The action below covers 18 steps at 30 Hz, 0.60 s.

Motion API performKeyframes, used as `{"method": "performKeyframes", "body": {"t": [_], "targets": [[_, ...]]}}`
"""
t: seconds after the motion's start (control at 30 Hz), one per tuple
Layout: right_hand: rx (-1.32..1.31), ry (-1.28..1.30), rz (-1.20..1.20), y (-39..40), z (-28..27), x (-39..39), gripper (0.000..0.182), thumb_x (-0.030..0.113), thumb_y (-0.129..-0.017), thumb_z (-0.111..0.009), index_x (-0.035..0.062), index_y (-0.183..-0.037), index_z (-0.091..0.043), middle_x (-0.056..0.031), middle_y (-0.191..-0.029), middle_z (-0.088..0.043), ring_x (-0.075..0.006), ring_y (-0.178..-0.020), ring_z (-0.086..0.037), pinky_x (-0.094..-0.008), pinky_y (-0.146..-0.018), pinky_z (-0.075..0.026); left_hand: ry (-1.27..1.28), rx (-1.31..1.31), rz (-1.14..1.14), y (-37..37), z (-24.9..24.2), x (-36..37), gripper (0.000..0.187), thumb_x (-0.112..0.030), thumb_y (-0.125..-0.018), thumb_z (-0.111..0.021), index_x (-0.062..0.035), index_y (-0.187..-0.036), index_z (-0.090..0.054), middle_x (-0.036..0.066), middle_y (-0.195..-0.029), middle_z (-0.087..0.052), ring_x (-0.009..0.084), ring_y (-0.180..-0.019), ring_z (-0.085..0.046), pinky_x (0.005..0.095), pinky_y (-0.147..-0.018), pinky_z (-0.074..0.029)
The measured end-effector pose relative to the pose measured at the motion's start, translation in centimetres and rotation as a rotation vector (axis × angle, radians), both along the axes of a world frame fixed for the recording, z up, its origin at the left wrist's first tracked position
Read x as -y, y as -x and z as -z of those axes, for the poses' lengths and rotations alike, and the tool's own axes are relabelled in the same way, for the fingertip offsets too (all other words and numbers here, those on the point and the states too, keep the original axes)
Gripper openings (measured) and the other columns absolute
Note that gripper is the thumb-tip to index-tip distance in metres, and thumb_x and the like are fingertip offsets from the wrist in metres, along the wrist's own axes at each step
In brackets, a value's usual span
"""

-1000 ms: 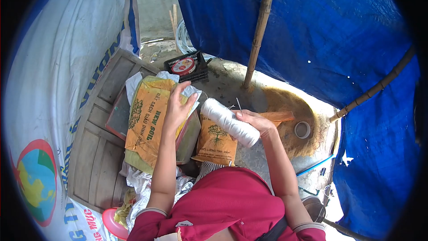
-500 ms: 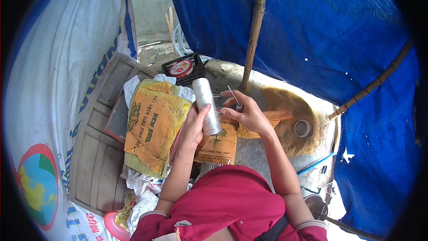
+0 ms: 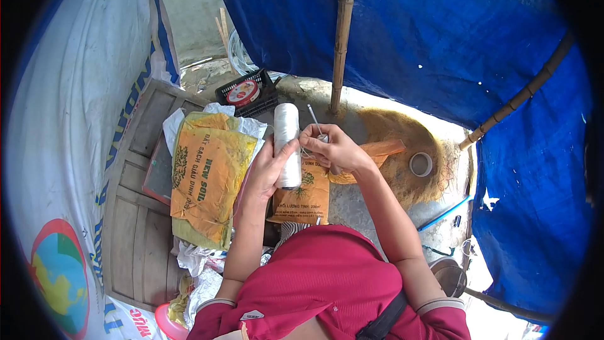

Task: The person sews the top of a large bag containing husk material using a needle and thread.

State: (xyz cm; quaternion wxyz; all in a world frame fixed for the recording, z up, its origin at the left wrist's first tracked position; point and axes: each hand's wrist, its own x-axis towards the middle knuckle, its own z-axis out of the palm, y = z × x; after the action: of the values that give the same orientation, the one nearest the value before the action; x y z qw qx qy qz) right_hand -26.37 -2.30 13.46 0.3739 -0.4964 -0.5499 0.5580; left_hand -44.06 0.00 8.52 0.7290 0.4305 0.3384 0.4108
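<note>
My left hand (image 3: 267,169) is wrapped round a tall spool of white thread (image 3: 287,141), held upright in front of my chest. Close to the spool's right side is my right hand (image 3: 340,150), its fingers curled and pinched together. From that grip a thin metal tool (image 3: 314,118) sticks up, its lower end hidden in the fingers. Thumb and forefinger meet near the spool, where a fine strand shows. Below both hands lies an orange printed soil bag (image 3: 302,198). To the left, a yellow-and-orange "NEW SOIL" bag (image 3: 204,182) tops a pile of sacks.
A black crate (image 3: 248,94) stands ahead beside a bamboo pole (image 3: 341,44). Loose brown soil (image 3: 402,129) with a white ring-shaped item (image 3: 421,164) lies to the right. Blue tarpaulin (image 3: 434,38) hangs there, and a wooden panel (image 3: 135,220) is on the left.
My right hand has moved in against the spool, its fingers now closer together. The spool has turned more upright, and the metal tool has shifted with the hand. The view has shifted slightly.
</note>
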Motion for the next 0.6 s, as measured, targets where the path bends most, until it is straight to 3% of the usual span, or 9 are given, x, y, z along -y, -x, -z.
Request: {"method": "performKeyframes", "body": {"t": [0.07, 0.1, 0.2, 0.3, 0.43, 0.6], "targets": [[-0.453, 0.162, -0.029, -0.5, 1.9, -0.5, 0.02, 0.024, -0.09, -0.059, 0.0054, -0.086, -0.055, 0.0024, -0.064, -0.05, -0.0012, -0.044, -0.033, -0.0182, -0.04, -0.026, -0.051, -0.078, 0.054, 0.2, -0.5, 0.2, 0.046, -0.026, -0.089, -0.058, -0.001, -0.122, -0.037, 0.01, -0.096, -0.054, 0.0144, -0.077, -0.059, 0.0264, -0.057, -0.052], [-0.452, 0.159, -0.033, -0.5, 2.2, -0.4, 0.02, 0.024, -0.09, -0.059, 0.0054, -0.086, -0.055, 0.0024, -0.064, -0.05, -0.0012, -0.044, -0.033, -0.0182, -0.04, -0.026, -0.054, -0.078, 0.051, 0.2, -0.4, 0.1, 0.046, -0.026, -0.089, -0.058, -0.001, -0.122, -0.037, 0.01, -0.096, -0.054, 0.0144, -0.077, -0.059, 0.0264, -0.057, -0.052], [-0.781, 0.28, -0.059, -0.3, 2.9, -0.5, 0.014, 0.015, -0.089, -0.055, 0.0018, -0.086, -0.056, 0.0023, -0.067, -0.049, -0.0019, -0.042, -0.033, -0.0178, -0.039, -0.029, 0.159, 0.148, 0.117, 0.7, 0.9, -0.5, 0.046, -0.025, -0.084, -0.054, 0.0014, -0.12, -0.044, 0.01, -0.091, -0.06, 0.0175, -0.069, -0.063, 0.0324, -0.059, -0.058], [-0.726, 0.321, 0.049, -0.3, 2.7, -0.4, 0.012, 0.014, -0.088, -0.057, 0.0016, -0.085, -0.056, 0.0027, -0.066, -0.048, -0.0015, -0.043, -0.033, -0.0179, -0.039, -0.029, 0.335, 0.253, 0.121, 0.8, 1.9, -0.6, 0.045, -0.028, -0.084, -0.053, 0.0021, -0.116, -0.047, 0.01, -0.088, -0.06, 0.0184, -0.067, -0.063, 0.0337, -0.057, -0.057], [-0.778, 0.313, 0.275, 0.6, 2.7, -0.5, 0.015, 0.018, -0.09, -0.058, 0.0052, -0.084, -0.055, 0.0039, -0.064, -0.045, -0.0018, -0.042, -0.033, -0.0175, -0.039, -0.028, 0.333, 0.391, 0.146, 0.3, 1.9, -0.1, 0.047, -0.029, -0.083, -0.054, 0.0036, -0.115, -0.047, 0.011, -0.089, -0.061, 0.0181, -0.073, -0.063, 0.0327, -0.06, -0.057], [-0.42, 0.293, 0.098, -1.1, 2.4, 0.0, 0.018, 0.02, -0.089, -0.059, 0.0022, -0.087, -0.058, -0.0048, -0.071, -0.062, -0.0026, -0.038, -0.038, -0.0213, -0.034, -0.031, 0.245, 0.229, 0.021, 0.6, 3.2, -0.4, 0.048, -0.029, -0.082, -0.055, 0.0027, -0.117, -0.046, 0.012, -0.092, -0.06, 0.0182, -0.076, -0.063, 0.0314, -0.067, -0.055]]}}
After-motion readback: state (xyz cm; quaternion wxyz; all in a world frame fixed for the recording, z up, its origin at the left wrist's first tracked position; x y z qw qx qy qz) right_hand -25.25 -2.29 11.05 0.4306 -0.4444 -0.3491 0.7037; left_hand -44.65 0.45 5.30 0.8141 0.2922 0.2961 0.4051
